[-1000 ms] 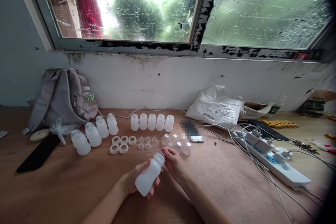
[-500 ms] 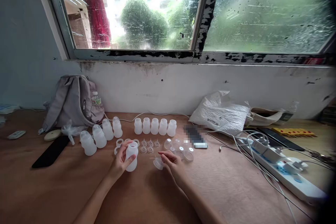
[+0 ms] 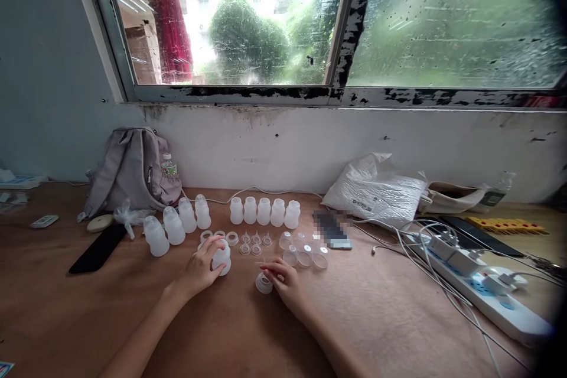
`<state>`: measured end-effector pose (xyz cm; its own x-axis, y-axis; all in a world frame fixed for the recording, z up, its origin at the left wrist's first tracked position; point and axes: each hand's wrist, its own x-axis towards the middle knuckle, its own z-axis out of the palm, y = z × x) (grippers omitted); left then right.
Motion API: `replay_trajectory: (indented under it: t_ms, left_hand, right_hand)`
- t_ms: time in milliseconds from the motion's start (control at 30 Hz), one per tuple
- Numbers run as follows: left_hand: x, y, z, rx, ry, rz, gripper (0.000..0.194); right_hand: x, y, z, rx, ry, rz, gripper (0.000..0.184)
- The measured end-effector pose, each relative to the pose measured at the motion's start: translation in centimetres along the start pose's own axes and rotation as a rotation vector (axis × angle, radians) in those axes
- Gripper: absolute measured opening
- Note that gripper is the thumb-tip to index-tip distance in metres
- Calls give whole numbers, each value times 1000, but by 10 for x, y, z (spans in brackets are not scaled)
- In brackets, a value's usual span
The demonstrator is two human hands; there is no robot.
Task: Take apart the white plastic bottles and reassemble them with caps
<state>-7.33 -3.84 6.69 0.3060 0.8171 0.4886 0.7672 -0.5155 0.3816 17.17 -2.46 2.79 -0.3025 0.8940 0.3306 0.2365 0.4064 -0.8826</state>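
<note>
My left hand [image 3: 201, 266] is closed around a small frosted white baby bottle [image 3: 222, 260], which stands upright at or near the table. Its fingers reach over the bottle's top. In my right hand [image 3: 284, 280], bent fingertips hold a round translucent piece [image 3: 264, 283], apparently a ring with a nipple, low over the table. Just beyond the hands lie white rings [image 3: 231, 238], several clear nipples [image 3: 256, 238] and several clear domed caps [image 3: 303, 257]. Open-necked bottles [image 3: 264, 211] form a row behind these, and capped bottles [image 3: 174, 226] stand in a slanting line to the left.
A grey backpack [image 3: 133, 168] leans at the back left, near a black flat case [image 3: 97, 249]. To the right are a phone [image 3: 333, 230], a silver padded bag [image 3: 374, 189] and a white power strip [image 3: 481, 289] with tangled cables. A wall and window rise behind.
The bottle in my left hand is lower, and my fingers have moved over its top. My right hand and the round piece have shifted slightly left. The view has turned slightly left.
</note>
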Motion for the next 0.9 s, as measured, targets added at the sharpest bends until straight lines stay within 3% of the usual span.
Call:
replay_trajectory:
  t_ms: [267,433,600,767,900]
  left_hand:
    - [56,-19,-28,169,-11,110,12]
    - [100,-34,-37,266,-61,-94,16]
    - [122,-49,-19,314,-85,-239,17]
    - [127,-60,5,323,-108,-318,19]
    - [128,-65,14,312,-94,-342,22]
  right_hand:
    - [-1,-3,1,-43,-50,-35,25]
    - [-2,-4,2,-75,-62,-63,23]
    - [-2,-8,3,-107,-88,-89,22]
    - [-3,-8,5,-170,-100,-133,15]
    - [-5,-8,4,-213,-100,-150,10]
